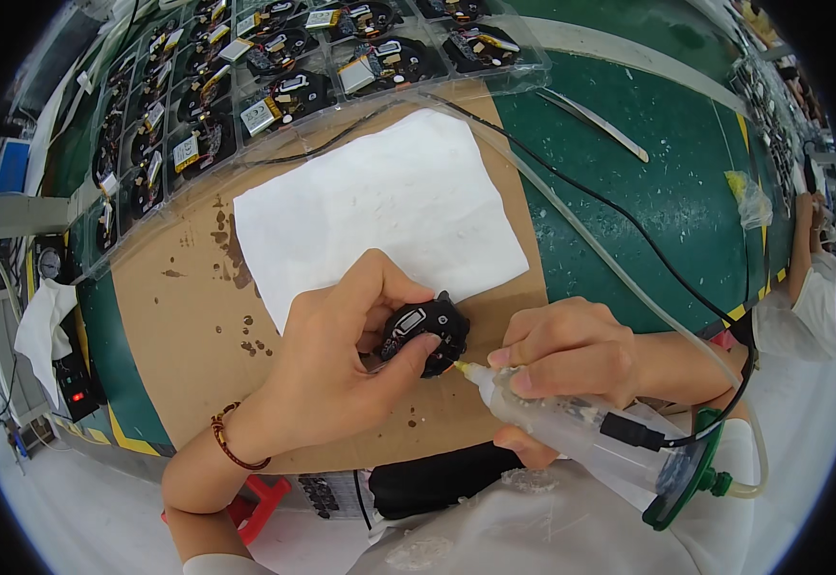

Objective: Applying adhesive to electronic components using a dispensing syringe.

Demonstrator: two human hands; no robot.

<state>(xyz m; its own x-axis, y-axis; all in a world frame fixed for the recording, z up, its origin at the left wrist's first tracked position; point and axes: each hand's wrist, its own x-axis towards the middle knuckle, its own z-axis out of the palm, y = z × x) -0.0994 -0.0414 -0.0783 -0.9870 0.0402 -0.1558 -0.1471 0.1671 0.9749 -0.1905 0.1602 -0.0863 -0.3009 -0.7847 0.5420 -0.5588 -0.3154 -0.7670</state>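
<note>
The round black plastic electronic unit (pixel 449 329) is above the brown cardboard sheet (pixel 183 374), pinched in the left hand's (pixel 332 350) grip. The right hand's (pixel 571 353) grip wraps a translucent syringe (pixel 557 407), its yellow tip at the unit's edge, so dispensing looks under way; how much is done, I cannot tell. Similar units fill the clear plastic compartment tray (pixel 531 69), their completion unclear.

In the centre, the fingers (pixel 410 368) of the left hand (pixel 327 350) hide part of a round black device (pixel 448 329); whether the yellow tip (pixel 462 366) of the syringe (pixel 571 418) touches it is too small to tell. The right hand (pixel 581 355) covers part of the syringe. A clear tray (pixel 533 69) is cut off at the top.
</note>
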